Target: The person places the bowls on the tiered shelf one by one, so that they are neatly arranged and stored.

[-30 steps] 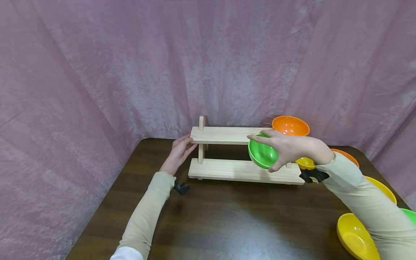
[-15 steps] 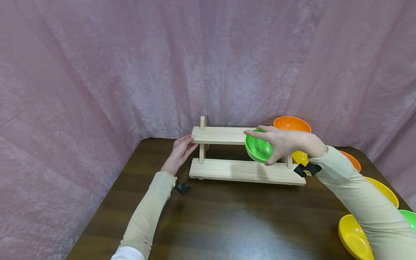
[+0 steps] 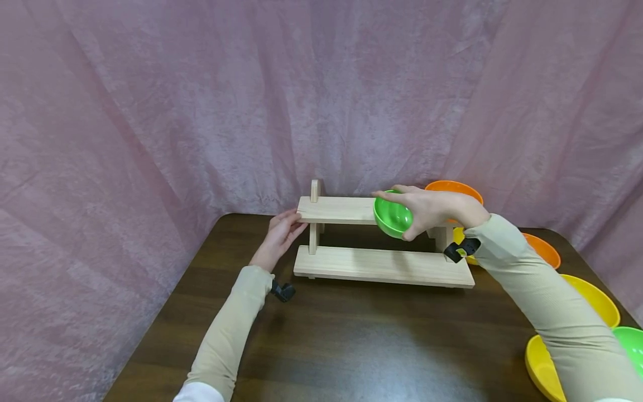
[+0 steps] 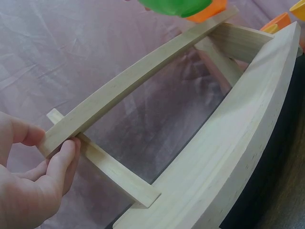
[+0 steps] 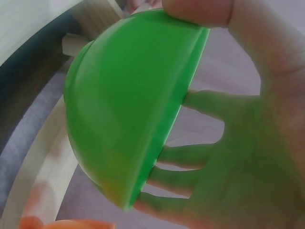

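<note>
Right hand (image 3: 432, 207): fingers gripping green bowl (image 3: 392, 216) by rim, near upper board (image 3: 336, 209) of two-tier wooden stand (image 3: 372, 263). Left hand (image 3: 279, 234): fingers pinching board's left end. Orange bowl (image 3: 456, 186) at right end.

Glossy green bowl (image 3: 392, 216), tilted, aloft near a two-tier shelf (image 3: 346, 261), pale wood, standing upright

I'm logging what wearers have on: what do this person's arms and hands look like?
The left hand and right hand are ungloved. The left arm has a long beige fabric sleeve, white cloth showing beyond it; the right beige sleeve matches. Each wrist carries a small black angular device: left device, right device with a yellow-green mark.
</note>
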A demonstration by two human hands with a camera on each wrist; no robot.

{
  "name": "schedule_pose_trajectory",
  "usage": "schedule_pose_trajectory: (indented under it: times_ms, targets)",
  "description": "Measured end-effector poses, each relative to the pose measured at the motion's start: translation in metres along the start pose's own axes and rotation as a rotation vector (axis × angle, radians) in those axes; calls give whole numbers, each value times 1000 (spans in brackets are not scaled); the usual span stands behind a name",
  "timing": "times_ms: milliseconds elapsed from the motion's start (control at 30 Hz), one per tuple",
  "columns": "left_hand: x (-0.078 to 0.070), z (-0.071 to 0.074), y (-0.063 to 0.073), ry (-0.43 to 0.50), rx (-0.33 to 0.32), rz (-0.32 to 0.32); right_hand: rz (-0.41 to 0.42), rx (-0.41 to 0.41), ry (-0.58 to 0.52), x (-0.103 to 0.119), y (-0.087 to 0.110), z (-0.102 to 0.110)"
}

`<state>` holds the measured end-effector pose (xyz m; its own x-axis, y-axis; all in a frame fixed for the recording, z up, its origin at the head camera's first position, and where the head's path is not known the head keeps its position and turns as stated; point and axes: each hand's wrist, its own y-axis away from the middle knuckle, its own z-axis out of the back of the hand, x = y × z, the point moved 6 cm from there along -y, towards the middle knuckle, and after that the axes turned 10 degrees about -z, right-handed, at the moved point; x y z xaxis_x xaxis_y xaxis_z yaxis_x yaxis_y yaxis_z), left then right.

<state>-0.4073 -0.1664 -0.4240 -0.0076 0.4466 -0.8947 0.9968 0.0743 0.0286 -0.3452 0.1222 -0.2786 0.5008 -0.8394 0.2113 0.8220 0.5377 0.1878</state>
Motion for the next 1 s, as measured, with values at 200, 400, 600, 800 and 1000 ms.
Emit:
schedule_pose_trajectory:
  times_ms: [200,400,600,800,1000]
  targets:
    - [1,1,0,-13,4,2,-1,3,-2,-2,-4,0]
    - [0,1,0,-17,18,3,-15,0,11,-5,-11,1]
    - [0,0,1,-14,13,2,-42,10,2,-8,-20,1]
    - [-2,-1,1,-10,18,-3,-78,3,4,-15,-28,2]
    - [-2,-1,1,-3,17,0,-102,11,1,-20,-34,0]
